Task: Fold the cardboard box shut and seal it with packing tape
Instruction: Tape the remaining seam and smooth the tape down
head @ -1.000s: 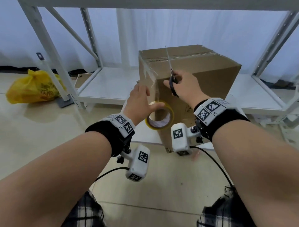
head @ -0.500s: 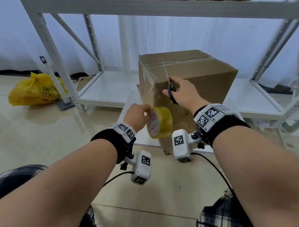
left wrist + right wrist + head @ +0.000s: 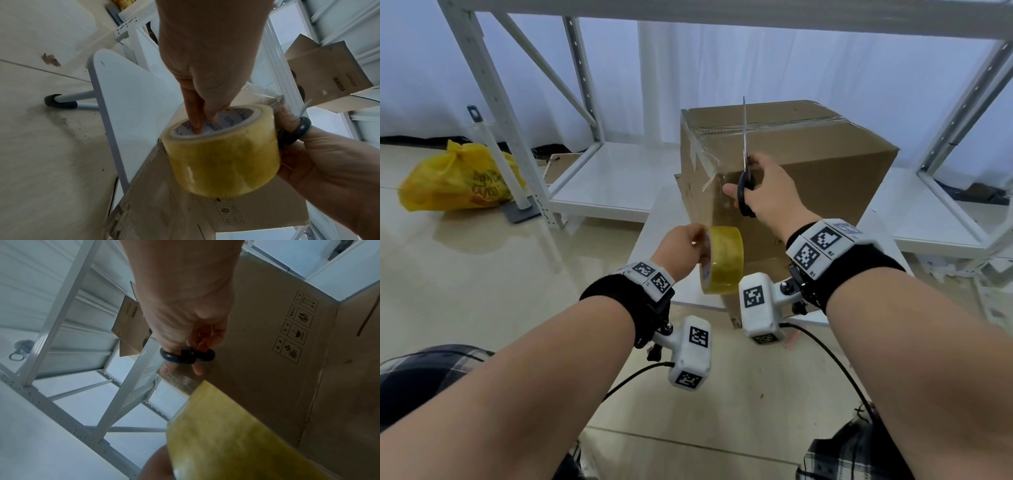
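A tiled floor, white metal shelving and pale curtains frame the scene, with a yellow plastic bag slumped at the left. On a small white table in front of you stands the cardboard box, its flaps folded shut and clear tape already running along the top seam and down the near corner.

Your left hand holds the roll of packing tape below and just in front of the box, fingers hooked into its core. Your right hand is closed on the black-handled scissors, blades pointing straight up, fingertips against the box's front face.

By the look of it, the strip is cut and its loose end wants pressing down. Park the scissors first, or turn the blades away, then rub the crinkled tail flat from the corner outward so that no bubbles lift it.

The head view alone shows the taped top seam and the upright blades. The left wrist view adds your fingers inside the printed core and a crumpled tape end beyond the roll. The right wrist view shows thumb and finger through the scissor loops, the handling symbols printed on the box, and flat cardboard resting on the shelving behind.
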Available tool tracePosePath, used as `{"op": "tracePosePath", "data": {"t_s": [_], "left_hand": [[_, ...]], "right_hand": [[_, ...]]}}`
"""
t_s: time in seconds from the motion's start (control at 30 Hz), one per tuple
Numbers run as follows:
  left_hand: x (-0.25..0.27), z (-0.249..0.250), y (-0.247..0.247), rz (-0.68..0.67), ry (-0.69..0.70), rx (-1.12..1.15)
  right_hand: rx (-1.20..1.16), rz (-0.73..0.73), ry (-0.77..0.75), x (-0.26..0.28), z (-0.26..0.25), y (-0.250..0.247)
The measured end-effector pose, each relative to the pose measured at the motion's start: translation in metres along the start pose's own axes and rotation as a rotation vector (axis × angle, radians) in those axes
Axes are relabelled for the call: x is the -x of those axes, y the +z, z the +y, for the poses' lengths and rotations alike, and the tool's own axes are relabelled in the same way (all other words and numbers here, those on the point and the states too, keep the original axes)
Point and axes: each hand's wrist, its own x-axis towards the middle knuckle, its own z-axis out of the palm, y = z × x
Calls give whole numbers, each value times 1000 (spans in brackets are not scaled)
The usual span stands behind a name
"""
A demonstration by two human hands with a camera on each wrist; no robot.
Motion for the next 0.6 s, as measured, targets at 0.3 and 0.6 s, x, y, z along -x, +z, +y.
{"op": "tracePosePath", "data": {"t_s": [0.3, 0.6], "left_hand": [[5, -19, 8, -68, -72, -122], [5, 11, 6, -88, -249, 414]], "right_hand": [[130, 51, -39, -7, 1, 7], [134, 21, -58, -9, 6, 2]]}}
